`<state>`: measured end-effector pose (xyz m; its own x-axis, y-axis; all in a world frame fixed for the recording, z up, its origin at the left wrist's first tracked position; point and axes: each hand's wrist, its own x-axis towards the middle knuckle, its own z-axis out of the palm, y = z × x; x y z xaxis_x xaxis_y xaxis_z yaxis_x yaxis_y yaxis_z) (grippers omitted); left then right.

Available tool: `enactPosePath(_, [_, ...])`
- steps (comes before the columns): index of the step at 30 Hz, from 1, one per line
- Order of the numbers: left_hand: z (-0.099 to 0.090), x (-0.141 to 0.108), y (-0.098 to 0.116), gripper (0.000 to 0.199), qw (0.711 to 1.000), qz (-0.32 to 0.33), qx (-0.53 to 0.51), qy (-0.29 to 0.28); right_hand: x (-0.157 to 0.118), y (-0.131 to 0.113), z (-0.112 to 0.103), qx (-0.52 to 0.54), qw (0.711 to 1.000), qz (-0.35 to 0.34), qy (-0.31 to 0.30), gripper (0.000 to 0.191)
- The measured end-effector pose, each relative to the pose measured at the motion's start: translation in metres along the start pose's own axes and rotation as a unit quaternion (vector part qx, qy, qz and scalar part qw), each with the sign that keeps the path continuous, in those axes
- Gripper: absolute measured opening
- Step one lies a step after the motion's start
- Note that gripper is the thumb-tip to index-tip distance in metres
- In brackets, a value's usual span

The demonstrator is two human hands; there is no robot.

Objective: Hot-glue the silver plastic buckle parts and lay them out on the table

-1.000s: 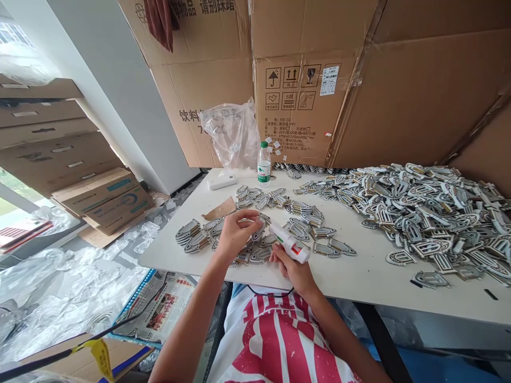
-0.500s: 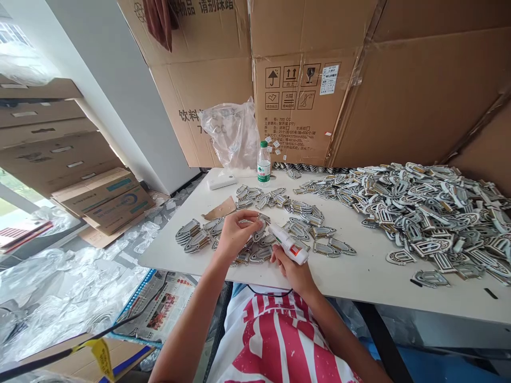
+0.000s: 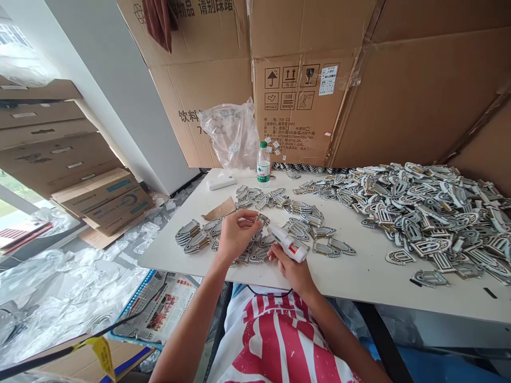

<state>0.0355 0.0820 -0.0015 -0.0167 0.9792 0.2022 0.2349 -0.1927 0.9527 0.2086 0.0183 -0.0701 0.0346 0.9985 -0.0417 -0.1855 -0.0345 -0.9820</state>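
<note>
My left hand (image 3: 238, 234) is closed in a pinch on a small grey arch-shaped piece (image 3: 263, 218), raised above the table. My right hand (image 3: 293, 268) is wrapped round a white glue gun (image 3: 288, 242) with an orange-red patch on its side. The gun's nozzle points up and left, close to the held piece; whether they touch I cannot tell. Beneath and around both hands lie many similar grey pieces with gold-brown strips (image 3: 261, 254). A neat overlapping cluster of them (image 3: 194, 235) rests left of my left hand.
A large heap of arch-shaped pieces (image 3: 423, 207) covers the table's right side. Behind my hands stand a green-capped water bottle (image 3: 263, 166), a clear plastic bag (image 3: 233, 135) and a white box-like object (image 3: 221, 182). Tall cardboard (image 3: 295, 32) walls the back. A cardboard scrap (image 3: 219, 209) lies left.
The piece in my left hand has turned slightly and its end shows more. The glue gun has shifted a little to the left and down. The rest looks the same.
</note>
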Motion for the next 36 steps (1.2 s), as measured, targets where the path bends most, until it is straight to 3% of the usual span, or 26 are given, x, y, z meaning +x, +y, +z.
enactPosePath(5, [-0.004,0.0,0.004,0.03,0.999,0.034,0.018,-0.001,0.001,0.0,-0.001,0.025,1.0,0.003,-0.012,0.059])
enactPosePath(10, [-0.01,0.002,0.0,0.027,0.996,0.075,0.051,-0.027,0.003,0.0,-0.006,0.04,0.997,0.024,-0.062,0.057])
enactPosePath(15, [-0.014,0.005,-0.001,0.028,0.996,0.064,0.051,-0.03,0.004,-0.004,-0.009,0.058,0.993,0.044,-0.094,0.057])
enactPosePath(19, [-0.028,0.01,0.002,0.033,0.998,0.059,0.033,0.0,0.001,-0.007,-0.01,0.061,0.989,0.048,-0.123,0.053])
enactPosePath(24, [-0.065,0.018,0.002,0.035,0.994,0.058,0.041,0.089,0.0,-0.004,-0.008,0.051,0.993,0.021,-0.106,0.054])
enactPosePath(30, [-0.129,0.025,-0.008,0.033,0.975,0.059,0.086,0.197,0.002,-0.001,-0.006,0.033,0.995,0.017,-0.091,0.06])
enactPosePath(34, [-0.179,0.025,-0.023,0.03,0.941,-0.017,0.188,0.281,0.002,-0.001,-0.005,0.033,0.995,0.014,-0.089,0.059])
enactPosePath(36, [-0.2,0.025,-0.033,0.031,0.922,-0.096,0.245,0.283,0.002,-0.001,-0.005,0.031,0.996,0.013,-0.085,0.057])
